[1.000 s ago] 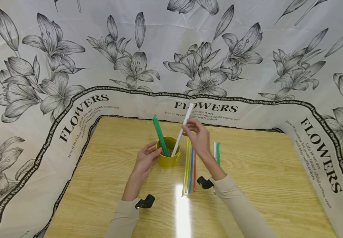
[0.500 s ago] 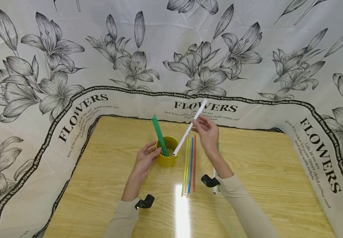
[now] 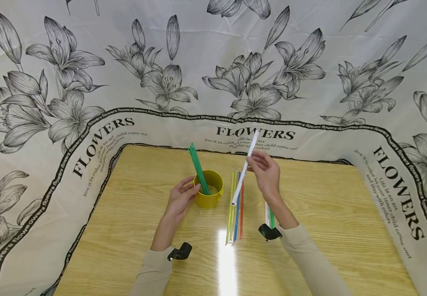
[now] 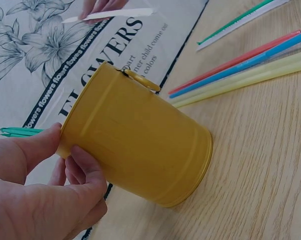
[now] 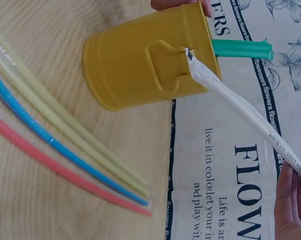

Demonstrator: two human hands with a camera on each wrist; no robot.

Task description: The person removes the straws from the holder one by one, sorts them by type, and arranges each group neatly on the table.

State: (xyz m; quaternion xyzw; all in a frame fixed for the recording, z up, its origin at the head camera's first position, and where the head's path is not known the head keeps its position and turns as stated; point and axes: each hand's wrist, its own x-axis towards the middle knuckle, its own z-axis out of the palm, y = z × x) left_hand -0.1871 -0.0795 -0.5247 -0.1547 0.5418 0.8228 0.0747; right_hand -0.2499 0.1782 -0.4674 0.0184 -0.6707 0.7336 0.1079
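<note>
My left hand point(image 3: 180, 200) holds the rim of a yellow metal bucket point(image 3: 208, 201), thumb on top and fingers curled against its side in the left wrist view. Green wrapped straws point(image 3: 199, 169) stand in the bucket, leaning left. Between thumb and fingers, my right hand point(image 3: 266, 174) pinches a white paper-wrapped straw point(image 3: 243, 176) near its upper part. This straw slants to the right of the bucket, its lower end over the loose straws in the head view. A small side handle point(image 4: 142, 80) sticks out from the bucket's wall.
Beside the bucket lie yellow straws point(image 3: 230, 213), a blue straw point(image 3: 237, 222) and a red straw point(image 3: 241, 218). A white straw point(image 3: 267, 213) and a green straw point(image 3: 271, 220) lie under my right forearm. Floral cloth point(image 3: 176, 131) borders the wooden table point(image 3: 124, 230).
The white straw has come out of the bucket's mouth and moved right with my right hand, its lower end now beyond the rim. My left hand stays on the bucket.
</note>
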